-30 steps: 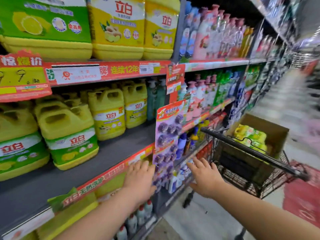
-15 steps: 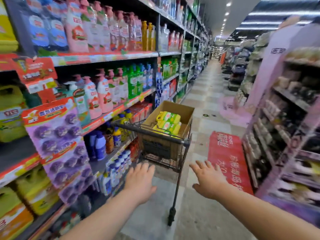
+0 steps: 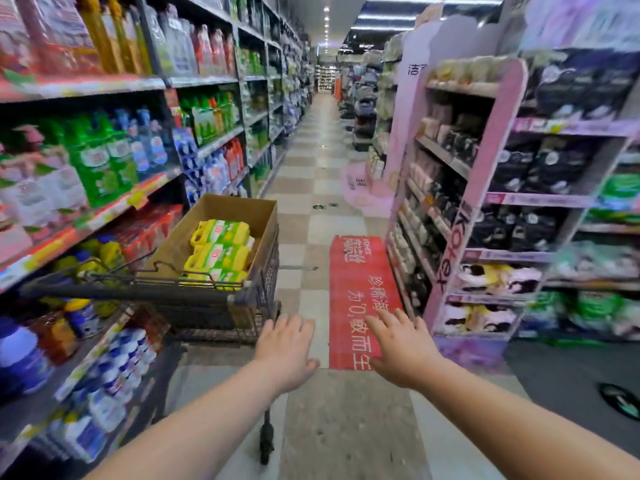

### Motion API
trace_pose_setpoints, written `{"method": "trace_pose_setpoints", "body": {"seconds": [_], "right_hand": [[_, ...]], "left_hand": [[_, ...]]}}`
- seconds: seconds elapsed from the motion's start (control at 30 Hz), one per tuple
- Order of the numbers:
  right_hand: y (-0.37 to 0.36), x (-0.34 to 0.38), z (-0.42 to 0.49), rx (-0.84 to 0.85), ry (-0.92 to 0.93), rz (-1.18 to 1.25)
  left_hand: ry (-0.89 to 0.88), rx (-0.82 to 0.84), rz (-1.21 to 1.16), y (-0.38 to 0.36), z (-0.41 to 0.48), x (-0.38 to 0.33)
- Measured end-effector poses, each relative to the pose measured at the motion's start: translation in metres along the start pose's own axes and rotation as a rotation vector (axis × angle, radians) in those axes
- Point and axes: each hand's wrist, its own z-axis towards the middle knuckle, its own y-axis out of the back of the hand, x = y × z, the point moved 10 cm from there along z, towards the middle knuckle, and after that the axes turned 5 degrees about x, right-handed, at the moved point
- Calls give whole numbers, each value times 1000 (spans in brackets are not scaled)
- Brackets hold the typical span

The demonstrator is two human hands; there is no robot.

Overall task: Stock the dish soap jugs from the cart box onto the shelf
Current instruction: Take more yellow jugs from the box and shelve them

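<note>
In the aisle beside the left-hand shelf (image 3: 104, 211), the cart (image 3: 269, 271) stands close along the shelf's front edge, with its dark handle (image 3: 131, 293) running across its near end. An open cardboard box (image 3: 230, 206) sits in the cart basket and fills most of it, its flaps up and its far wall rising above the wire rim. Inside it lie the dish soap jugs (image 3: 220, 254), three of them showing: yellow, with green and white labels, on their sides, in a row from the far end of the box to its near edge and closer to the right wall than the left. The left hand (image 3: 285, 353) hangs in the air, palm down, fingers straight and slightly spread, holding nothing, just short of the cart's near right corner; whether it touches the wire cannot be told. The right hand (image 3: 401, 348) is likewise flat, spread and empty, over the near end of a red mat (image 3: 360, 271) that lies on the checkered floor (image 3: 346, 427). The two hands are apart. The shelf is packed with blurred bottles (image 3: 100, 161), green, pink, blue and white. Across the aisle stands a pink rack (image 3: 485, 188) of dark and pale packets.
</note>
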Motion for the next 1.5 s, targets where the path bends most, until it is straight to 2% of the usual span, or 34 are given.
{"method": "trace_pose_setpoints", "body": {"seconds": [0.17,0.3,0.47,0.7,1.2,1.37,1.5], "right_hand": [[8,-41,63,27,-57,-10],[25,-65,133,43,-93,-7],[40,-68,218,50,-84,15],[43,-72,325,99,-33,5],[88,-60,583,71,455,-174],[82,-26,633,110,609,-206],[81,23,659,106,748,-206]], "left_hand": [[-98,-19,1,4,92,-14],[-112,-14,-44,17,167,8],[-23,-22,-23,30,248,72],[50,57,-19,7,314,117],[517,90,-110,5,466,222],[641,157,-163,-19,470,238],[780,182,-163,-26,457,281]]}}
